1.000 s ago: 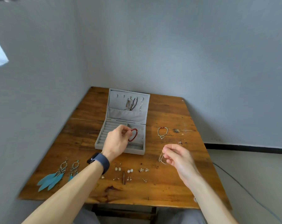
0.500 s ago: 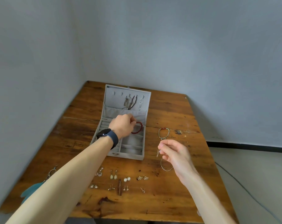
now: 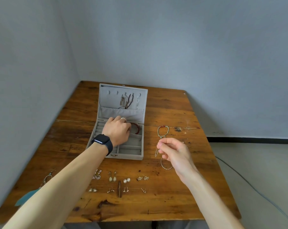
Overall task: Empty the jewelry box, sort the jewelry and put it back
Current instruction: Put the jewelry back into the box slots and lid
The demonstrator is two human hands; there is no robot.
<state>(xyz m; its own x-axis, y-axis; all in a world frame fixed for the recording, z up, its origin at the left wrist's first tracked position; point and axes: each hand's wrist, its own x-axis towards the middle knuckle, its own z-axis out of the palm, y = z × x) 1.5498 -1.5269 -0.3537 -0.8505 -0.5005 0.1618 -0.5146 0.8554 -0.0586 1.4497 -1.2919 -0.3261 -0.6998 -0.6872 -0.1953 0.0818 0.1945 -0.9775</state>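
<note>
Jewelry box (image 3: 125, 157) sits open in the middle of the desk (image 3: 173, 204), its latch side facing the person and its lid (image 3: 110, 100) folded back toward the wall. Opened out like this, its long axis runs away from the person. Necklaces hang from hooks inside the lid.

The left grip (image 3: 117, 130) is down in the far right compartment, fingers curled round a red bead bracelet (image 3: 136, 128). Only the bracelet's right-hand arc shows past the fingers; it runs near to far and bows toward the box's right wall. The fingertips are hidden behind the back of the hand.

The right grip (image 3: 174, 151) hovers just right of the box, pinching a thin silver chain (image 3: 164, 164) that dangles in a loop over the desk.

The step looks like laying the bracelet into its compartment. To do it well, lower the loop flat so it lies inside the dividers, then ease the fingers off without dragging beads over the wall. Keep the dangling chain clear of the box edge and of the beaded bracelet (image 3: 163, 131) lying beyond it. Earrings (image 3: 113, 178) are lined up in pairs along the near side.
</note>
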